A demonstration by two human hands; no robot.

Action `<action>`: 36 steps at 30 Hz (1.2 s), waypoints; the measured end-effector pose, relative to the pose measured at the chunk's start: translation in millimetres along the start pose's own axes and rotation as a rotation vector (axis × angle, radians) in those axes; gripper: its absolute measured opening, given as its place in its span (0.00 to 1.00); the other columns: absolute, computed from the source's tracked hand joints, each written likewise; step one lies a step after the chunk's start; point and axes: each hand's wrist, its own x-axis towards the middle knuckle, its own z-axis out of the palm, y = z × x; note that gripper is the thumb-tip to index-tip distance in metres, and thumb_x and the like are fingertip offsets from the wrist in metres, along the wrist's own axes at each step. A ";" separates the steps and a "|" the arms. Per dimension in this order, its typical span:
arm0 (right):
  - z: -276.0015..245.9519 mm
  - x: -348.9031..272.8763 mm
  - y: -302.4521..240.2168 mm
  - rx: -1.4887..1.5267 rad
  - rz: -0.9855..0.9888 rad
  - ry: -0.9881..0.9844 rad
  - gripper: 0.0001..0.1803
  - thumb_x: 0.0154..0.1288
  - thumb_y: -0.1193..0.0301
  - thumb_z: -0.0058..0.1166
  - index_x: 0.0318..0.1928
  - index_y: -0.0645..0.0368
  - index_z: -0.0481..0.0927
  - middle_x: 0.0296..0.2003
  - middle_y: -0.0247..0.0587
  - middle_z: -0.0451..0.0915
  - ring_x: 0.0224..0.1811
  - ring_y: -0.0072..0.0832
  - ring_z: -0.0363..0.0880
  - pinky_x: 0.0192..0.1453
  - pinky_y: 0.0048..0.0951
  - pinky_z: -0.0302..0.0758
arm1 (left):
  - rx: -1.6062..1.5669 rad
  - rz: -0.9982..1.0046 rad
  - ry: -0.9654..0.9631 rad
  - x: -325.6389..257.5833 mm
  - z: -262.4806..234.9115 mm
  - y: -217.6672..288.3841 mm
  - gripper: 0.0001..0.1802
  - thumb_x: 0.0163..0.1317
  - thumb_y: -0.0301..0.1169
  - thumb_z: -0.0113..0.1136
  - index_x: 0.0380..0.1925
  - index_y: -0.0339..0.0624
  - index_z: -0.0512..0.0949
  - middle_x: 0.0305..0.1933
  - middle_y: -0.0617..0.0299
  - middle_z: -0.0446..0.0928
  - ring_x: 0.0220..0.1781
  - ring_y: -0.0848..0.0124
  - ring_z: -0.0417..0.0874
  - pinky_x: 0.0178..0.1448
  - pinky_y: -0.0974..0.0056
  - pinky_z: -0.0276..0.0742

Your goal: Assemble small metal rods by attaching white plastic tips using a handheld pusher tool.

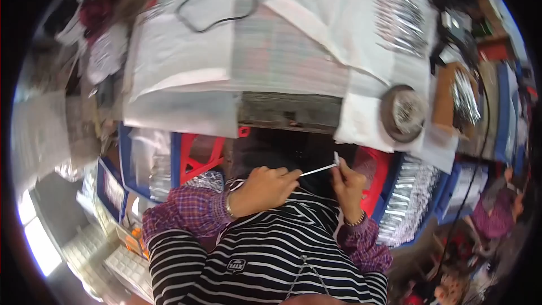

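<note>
My left hand (265, 187) and my right hand (347, 183) are close to my chest, below the table's front edge. Between them they hold a thin white stick-like piece (319, 169); the left pinches its near end, the right grips the far end, which has a small white tip (336, 158). Both wrists wear bracelets and plaid purple sleeves over a black-and-white striped top.
A table covered in white sheets (186, 56) lies ahead, with a black cable (214, 20), rows of silvery thin pieces (401, 20) and a round dish (402, 113) of them. Red (200, 152) and blue crates (415, 203) with more pieces stand below. Another person (497, 214) sits at right.
</note>
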 end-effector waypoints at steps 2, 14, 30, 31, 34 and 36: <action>-16.5 0.0 4.0 0.196 0.102 -0.051 0.14 0.60 0.75 0.55 0.47 0.63 0.79 0.18 0.39 0.78 0.17 0.17 0.73 0.22 0.21 0.69 | -0.092 0.040 0.125 2.8 10.2 4.7 0.14 0.56 0.36 0.59 0.41 0.45 0.78 0.28 0.60 0.77 0.25 0.59 0.79 0.27 0.60 0.74; 9.3 1.5 -17.5 0.832 0.239 -0.273 0.19 0.64 0.79 0.50 0.56 0.64 0.73 0.34 0.36 0.79 0.29 0.15 0.74 0.34 0.16 0.73 | -0.306 -0.438 0.871 -106.6 -25.3 -111.6 0.08 0.51 0.22 0.63 0.31 0.40 0.76 0.28 0.66 0.75 0.29 0.81 0.75 0.31 0.74 0.71; 19.8 0.3 -15.8 0.821 0.199 -0.364 0.21 0.65 0.77 0.50 0.59 0.65 0.69 0.38 0.38 0.80 0.32 0.16 0.76 0.39 0.17 0.75 | -0.144 -1.006 1.022 -182.4 -10.6 -306.5 0.29 0.45 0.37 0.70 0.47 0.34 0.75 0.39 0.50 0.80 0.42 0.62 0.79 0.46 0.61 0.73; 18.5 1.8 -17.2 0.824 0.193 -0.380 0.22 0.65 0.77 0.50 0.60 0.64 0.68 0.40 0.40 0.80 0.34 0.17 0.76 0.40 0.18 0.75 | -0.122 -0.992 1.009 -185.5 -9.9 -309.7 0.28 0.45 0.37 0.70 0.45 0.34 0.75 0.37 0.50 0.80 0.40 0.62 0.79 0.45 0.61 0.73; 19.0 5.4 -19.8 0.893 0.195 -0.404 0.24 0.65 0.78 0.49 0.62 0.63 0.65 0.43 0.40 0.79 0.37 0.19 0.76 0.44 0.19 0.75 | -0.058 -1.065 0.880 -192.8 -13.6 -312.3 0.24 0.46 0.37 0.69 0.41 0.33 0.76 0.32 0.52 0.79 0.36 0.62 0.78 0.43 0.61 0.72; 18.3 8.9 -24.7 0.982 0.224 -0.420 0.24 0.66 0.78 0.48 0.62 0.63 0.65 0.44 0.40 0.78 0.38 0.19 0.77 0.45 0.20 0.75 | 0.110 -1.063 0.862 -205.6 -8.1 -322.7 0.23 0.48 0.36 0.69 0.41 0.34 0.76 0.32 0.53 0.78 0.36 0.62 0.77 0.43 0.61 0.73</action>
